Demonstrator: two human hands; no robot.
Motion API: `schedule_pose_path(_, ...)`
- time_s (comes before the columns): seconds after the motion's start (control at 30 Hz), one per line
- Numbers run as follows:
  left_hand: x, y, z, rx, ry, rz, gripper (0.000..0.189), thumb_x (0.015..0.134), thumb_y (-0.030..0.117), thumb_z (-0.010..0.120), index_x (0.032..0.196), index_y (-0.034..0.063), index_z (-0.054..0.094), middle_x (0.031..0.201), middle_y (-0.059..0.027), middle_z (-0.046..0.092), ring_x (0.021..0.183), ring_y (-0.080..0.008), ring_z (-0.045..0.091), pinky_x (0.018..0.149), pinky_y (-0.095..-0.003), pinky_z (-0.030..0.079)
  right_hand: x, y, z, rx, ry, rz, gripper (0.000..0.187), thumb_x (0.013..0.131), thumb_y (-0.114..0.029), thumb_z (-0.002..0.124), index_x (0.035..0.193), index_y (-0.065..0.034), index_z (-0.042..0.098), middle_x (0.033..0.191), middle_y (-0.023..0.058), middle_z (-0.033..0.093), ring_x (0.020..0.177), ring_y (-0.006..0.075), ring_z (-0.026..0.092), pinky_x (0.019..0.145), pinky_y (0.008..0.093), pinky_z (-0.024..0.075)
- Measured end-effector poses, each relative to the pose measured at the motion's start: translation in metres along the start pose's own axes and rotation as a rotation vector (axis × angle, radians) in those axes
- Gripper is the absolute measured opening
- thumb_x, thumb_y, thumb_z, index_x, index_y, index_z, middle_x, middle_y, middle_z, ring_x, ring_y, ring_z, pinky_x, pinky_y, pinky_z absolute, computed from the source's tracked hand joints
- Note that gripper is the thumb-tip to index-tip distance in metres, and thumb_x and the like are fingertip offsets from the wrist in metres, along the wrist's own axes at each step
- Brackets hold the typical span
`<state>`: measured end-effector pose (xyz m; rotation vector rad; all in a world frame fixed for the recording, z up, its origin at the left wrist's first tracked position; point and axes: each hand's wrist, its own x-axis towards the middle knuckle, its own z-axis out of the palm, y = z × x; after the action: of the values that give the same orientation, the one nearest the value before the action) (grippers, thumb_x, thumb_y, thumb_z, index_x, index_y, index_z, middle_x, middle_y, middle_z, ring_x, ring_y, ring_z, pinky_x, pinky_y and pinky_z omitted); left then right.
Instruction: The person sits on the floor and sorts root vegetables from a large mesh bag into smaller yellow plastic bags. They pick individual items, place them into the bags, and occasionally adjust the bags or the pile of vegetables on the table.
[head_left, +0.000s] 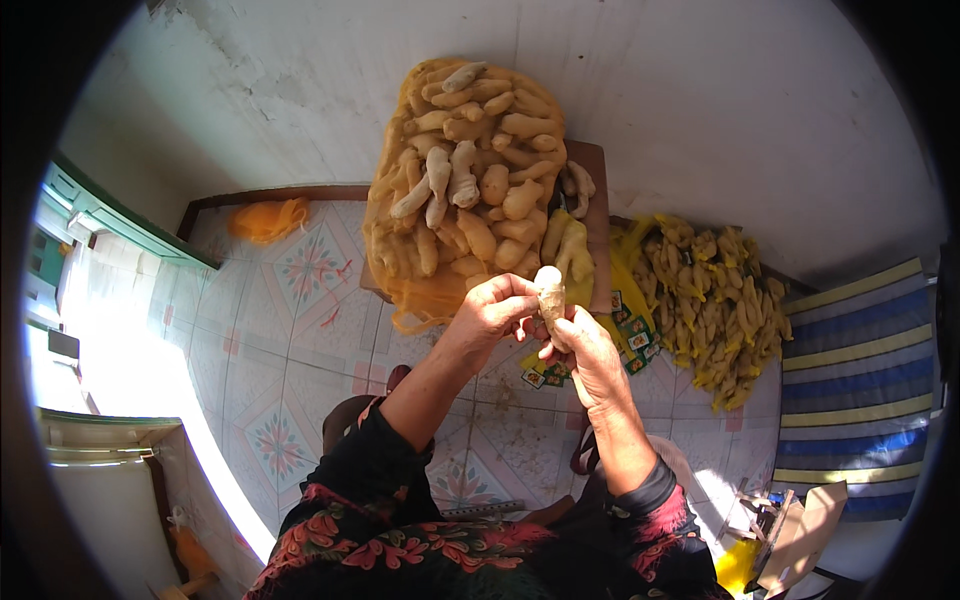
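A pale piece of ginger root (551, 296) stands nearly upright between my hands, above the floor. Its lower end is gripped in my right hand (594, 352), thumb across the front. The thumb and forefinger of my left hand (499, 304) pinch at its left side; the exact contact is partly hidden. Just beyond my hands, an orange mesh sack (465, 180) full of ginger rests on a brown cardboard box (598, 217). Several loose pieces, including a whitish ginger root (464, 176), lie on top of the sack. A yellow mesh bag of ginger (576, 255) is close behind the held piece.
Many filled yellow mesh bags (712, 300) are heaped against the wall at right, with printed labels (636, 334) near them. An orange mesh bag (268, 220) lies on the tiled floor (300, 352). A striped cloth (855, 390) covers something at far right, above an open carton (802, 536).
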<state>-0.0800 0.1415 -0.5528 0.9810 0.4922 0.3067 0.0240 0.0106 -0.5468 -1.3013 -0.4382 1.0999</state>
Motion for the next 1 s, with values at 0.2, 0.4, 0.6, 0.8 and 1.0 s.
schedule_pose_path(0.2, 0.0009, 0.0010, 0.0002, -0.034, 0.010, -0.007, 0.014, 0.086, 0.018, 0.061, 0.094, 0.0068, 0.058, 0.079, 0.0001, 0.058, 0.066, -0.0073, 0.053, 0.059, -0.0210, 0.041, 0.0007, 0.0011, -0.0015, -0.006, -0.019, -0.006, 0.039, 0.085, -0.035, 0.055, 0.104, -0.0010, 0.056, 0.086, 0.0038, 0.060, 0.069, 0.0091, 0.054, 0.064, 0.0241, 0.0444)
schedule_pose_path(0.4, 0.0014, 0.0003, -0.0008, -0.026, -0.003, -0.020, 0.013, 0.086, 0.017, 0.059, 0.093, 0.0064, 0.058, 0.078, 0.0002, 0.058, 0.065, -0.0081, 0.053, 0.059, -0.0214, 0.041, -0.0004, 0.0013, -0.0036, 0.001, -0.040, -0.016, 0.041, 0.084, -0.037, 0.058, 0.103, -0.0011, 0.056, 0.087, 0.0040, 0.061, 0.069, 0.0094, 0.055, 0.065, 0.0243, 0.0447)
schedule_pose_path(0.6, 0.0012, 0.0023, 0.0001, -0.024, -0.026, -0.012, 0.013, 0.086, 0.016, 0.059, 0.093, 0.0052, 0.058, 0.078, -0.0007, 0.058, 0.066, -0.0084, 0.053, 0.059, -0.0218, 0.041, -0.0002, 0.0012, -0.0031, -0.011, -0.022, -0.008, 0.042, 0.083, -0.038, 0.059, 0.103, -0.0010, 0.056, 0.086, 0.0036, 0.060, 0.069, 0.0094, 0.055, 0.064, 0.0243, 0.0447)
schedule_pose_path(0.8, 0.0008, 0.0043, 0.0041, -0.053, -0.009, 0.025, 0.019, 0.088, 0.019, 0.058, 0.100, 0.0046, 0.058, 0.080, -0.0003, 0.058, 0.065, -0.0067, 0.051, 0.058, -0.0202, 0.040, -0.0020, 0.0014, -0.0033, 0.003, -0.009, 0.014, 0.043, 0.084, -0.038, 0.058, 0.106, -0.0004, 0.055, 0.088, 0.0033, 0.059, 0.071, 0.0087, 0.054, 0.064, 0.0237, 0.0442)
schedule_pose_path(1.0, -0.0014, 0.0069, 0.0063, 0.068, -0.041, 0.090, 0.025, 0.090, 0.021, 0.057, 0.107, 0.0028, 0.059, 0.082, 0.0007, 0.059, 0.064, -0.0056, 0.049, 0.055, -0.0194, 0.039, -0.0028, 0.0047, 0.0004, -0.216, -0.042, 0.007, 0.055, 0.084, -0.055, 0.055, 0.099, -0.0016, 0.056, 0.075, 0.0008, 0.053, 0.062, 0.0060, 0.047, 0.056, 0.0200, 0.0405)
